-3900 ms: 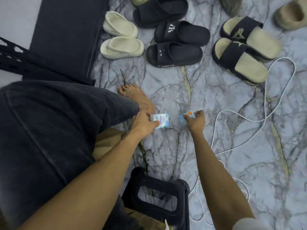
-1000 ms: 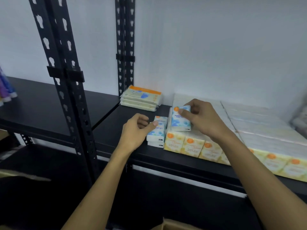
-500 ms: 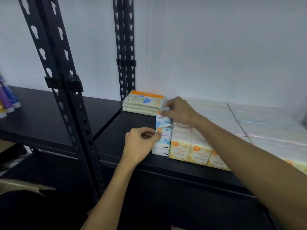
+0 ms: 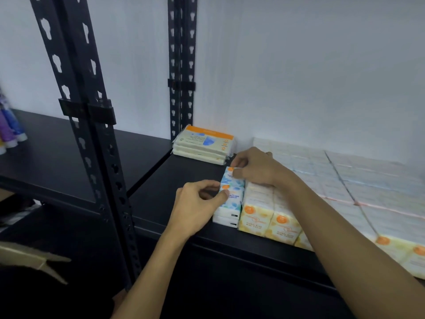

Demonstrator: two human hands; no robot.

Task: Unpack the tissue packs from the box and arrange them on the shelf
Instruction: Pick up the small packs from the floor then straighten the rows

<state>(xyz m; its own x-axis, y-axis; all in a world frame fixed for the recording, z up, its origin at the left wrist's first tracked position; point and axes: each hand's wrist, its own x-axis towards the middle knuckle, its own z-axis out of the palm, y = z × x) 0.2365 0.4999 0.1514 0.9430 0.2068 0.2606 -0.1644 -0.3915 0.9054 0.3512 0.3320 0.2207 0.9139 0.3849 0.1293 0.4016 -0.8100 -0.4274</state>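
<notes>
Fingers (image 4: 224, 193) of my left hand (image 4: 195, 208) curl and pinch the near blue tissue pack (image 4: 231, 199), which tops a small stack at the black shelf (image 4: 184, 180) front edge. My right hand (image 4: 255, 168), at one o'clock from the left, pinches the far blue tissue pack (image 4: 228, 174) lying end to end behind the first. Both packs sit tight against the yellow floral packs (image 4: 264, 217) at three o'clock; these fill the shelf rightward in wrapped rows. At seven o'clock, low down, a cardboard flap (image 4: 34, 261) juts in. A perforated black upright (image 4: 92, 139) stands at ten o'clock. Farther back, at twelve o'clock, orange-topped flat packs (image 4: 203, 143) are stacked by the rear upright (image 4: 181, 65). Beyond is a plain pale wall (image 4: 299, 65); purple and blue bottles (image 4: 9, 127) blur far left.
</notes>
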